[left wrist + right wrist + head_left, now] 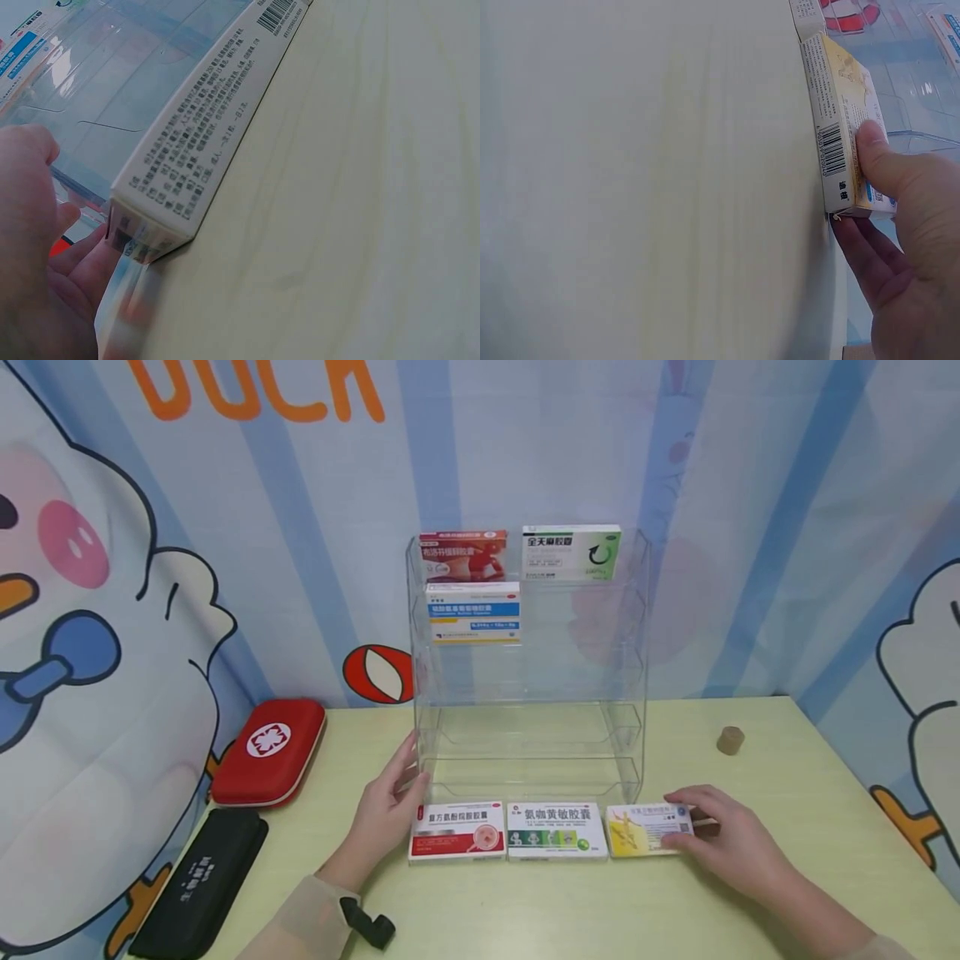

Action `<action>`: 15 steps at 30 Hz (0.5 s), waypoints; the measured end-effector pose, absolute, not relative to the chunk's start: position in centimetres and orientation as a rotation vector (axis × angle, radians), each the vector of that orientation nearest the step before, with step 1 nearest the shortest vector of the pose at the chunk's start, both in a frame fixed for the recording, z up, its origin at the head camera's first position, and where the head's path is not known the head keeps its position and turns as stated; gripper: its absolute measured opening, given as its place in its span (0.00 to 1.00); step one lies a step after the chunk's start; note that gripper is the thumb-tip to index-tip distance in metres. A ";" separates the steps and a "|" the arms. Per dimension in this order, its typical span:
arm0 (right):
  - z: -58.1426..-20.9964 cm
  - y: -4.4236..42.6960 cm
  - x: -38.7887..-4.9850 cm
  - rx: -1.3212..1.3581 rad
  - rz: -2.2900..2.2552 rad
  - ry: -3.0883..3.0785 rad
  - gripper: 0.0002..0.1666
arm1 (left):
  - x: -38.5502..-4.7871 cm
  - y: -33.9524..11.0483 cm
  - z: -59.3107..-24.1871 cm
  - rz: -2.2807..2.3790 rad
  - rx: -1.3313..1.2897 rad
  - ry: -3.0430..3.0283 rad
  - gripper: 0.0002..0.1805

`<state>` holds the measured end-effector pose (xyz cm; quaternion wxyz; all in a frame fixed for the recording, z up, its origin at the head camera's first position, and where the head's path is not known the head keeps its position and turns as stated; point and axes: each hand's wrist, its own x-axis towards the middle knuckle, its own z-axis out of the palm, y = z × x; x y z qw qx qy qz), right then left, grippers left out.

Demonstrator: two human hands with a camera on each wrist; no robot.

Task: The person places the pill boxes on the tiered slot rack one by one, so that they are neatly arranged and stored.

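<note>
A clear tiered display rack (pixel 528 727) stands on the table. My left hand (pixel 390 806) holds its lower left side, thumb at the front edge and fingers along the outside. In front of the rack lie a red-and-white medicine box (pixel 458 832), a green-and-white medicine box (pixel 557 832) and a yellow-and-white medicine box (pixel 645 831), side by side in a row. My right hand (pixel 727 839) pinches the right end of the yellow-and-white box, thumb on its printed face; the right wrist view shows its barcode side. In the left wrist view, the red-and-white box (pixel 187 142) lies close beside my left fingers.
On the rack's upper tiers stand a red medicine box (pixel 463 557), a white-and-green medicine box (pixel 572 553) and a blue-striped medicine box (pixel 474 613). A red zip case (pixel 268 752) and a black case (pixel 198 885) lie at left. A small brown cylinder (pixel 731 741) stands at right.
</note>
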<state>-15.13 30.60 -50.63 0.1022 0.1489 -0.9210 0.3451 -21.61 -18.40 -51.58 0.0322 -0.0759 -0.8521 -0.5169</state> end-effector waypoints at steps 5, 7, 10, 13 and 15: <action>-50.7 30.6 -15.1 0.433 1.055 -2.657 0.23 | -21.6 -18.4 -51.7 -1.585 -0.229 -2.626 0.41; -50.6 30.5 -15.1 0.432 1.047 -2.635 0.21 | -21.7 -18.4 -51.7 -1.584 -0.226 -2.625 0.42; -50.5 30.5 -15.2 0.426 1.058 -2.614 0.21 | -21.7 -18.4 -51.8 -1.579 -0.224 -2.625 0.42; -50.2 30.4 -15.2 0.422 1.078 -2.597 0.21 | -21.7 -18.4 -51.8 -1.578 -0.220 -2.625 0.42; -49.9 30.4 -15.4 0.421 1.095 -2.574 0.21 | -21.7 -18.4 -51.8 -1.574 -0.220 -2.626 0.42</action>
